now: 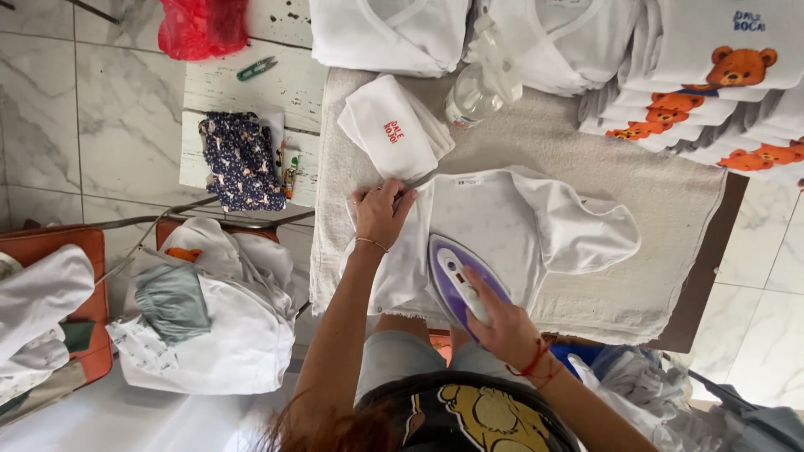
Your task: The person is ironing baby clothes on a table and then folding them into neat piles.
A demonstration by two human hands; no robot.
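Purple iron (459,280) gripped in right hand (502,326), pressing white baby shirt (502,226) spread on towel-covered counter (670,209); left hand (379,213) flat, fingers spread, pinning one sleeve. Beyond, folded garment (394,125), spray bottle (479,88), finished stacks (712,92); unironed heap (209,310) waiting at left.

Labels and packaging on the ironing surface
Small white neck label (466,180) at garment collar; red plastic bag (201,27) at top left, crumpled
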